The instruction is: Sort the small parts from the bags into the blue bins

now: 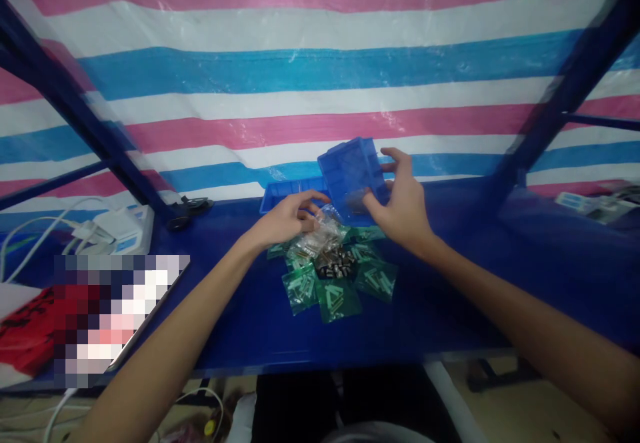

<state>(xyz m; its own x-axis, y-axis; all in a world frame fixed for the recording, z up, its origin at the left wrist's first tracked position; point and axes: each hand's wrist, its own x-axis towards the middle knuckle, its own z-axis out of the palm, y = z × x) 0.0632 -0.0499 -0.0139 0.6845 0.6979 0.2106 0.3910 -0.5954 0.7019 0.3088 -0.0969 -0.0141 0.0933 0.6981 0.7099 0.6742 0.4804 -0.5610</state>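
My right hand (405, 206) grips a blue plastic bin (350, 169) by its right side, thumb low and fingers higher up. The bin is tilted up on its side above the table. My left hand (293, 219) is at the bin's lower left, its bent fingers on a crinkled clear plastic bag (320, 236). Below lies a heap of small dark and silvery metal parts (337, 263). Around it are several small green zip bags (340, 299) holding pale, rod-like pieces. A second blue bin (280, 195) stands behind my left hand, partly hidden.
The blue table (260, 336) backs onto a striped plastic sheet (300, 69). Blue frame posts slant up on both sides. At left are a blurred-out tablet-like device (150, 303), a red item (35, 329), a white power strip (133, 229) with cables and a black object (190, 209).
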